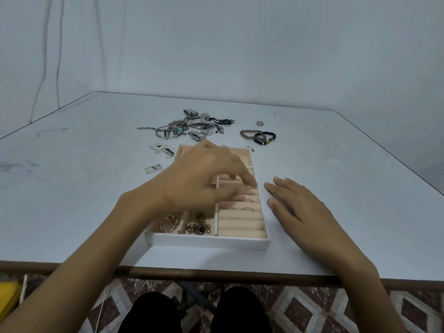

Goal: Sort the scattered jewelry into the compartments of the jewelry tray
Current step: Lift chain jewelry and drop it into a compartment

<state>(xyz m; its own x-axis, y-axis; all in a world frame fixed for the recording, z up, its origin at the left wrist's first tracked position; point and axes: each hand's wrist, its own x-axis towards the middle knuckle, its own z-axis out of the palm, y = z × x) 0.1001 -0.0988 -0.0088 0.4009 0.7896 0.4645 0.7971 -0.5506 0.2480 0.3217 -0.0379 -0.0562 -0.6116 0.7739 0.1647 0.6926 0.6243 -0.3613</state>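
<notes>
The dark-clad knees point(149, 313) were seen below the jewelry tray point(209, 242). The right hand point(295, 205) was laid flat just right of the tray, fingers point(276, 188) straight, probably to steady it. The left hand point(204, 174) (much blurred) was held over the tray's ring rolls point(242, 224); whether anything was pinched could not be told. The scattered jewelry point(192, 126) was seen beyond the tray, well apart from all fingers.

Left hand point(204, 174) blurred over jewelry tray point(209, 241), right hand point(295, 203) flat beside it, scattered jewelry point(192, 124) beyond
</notes>
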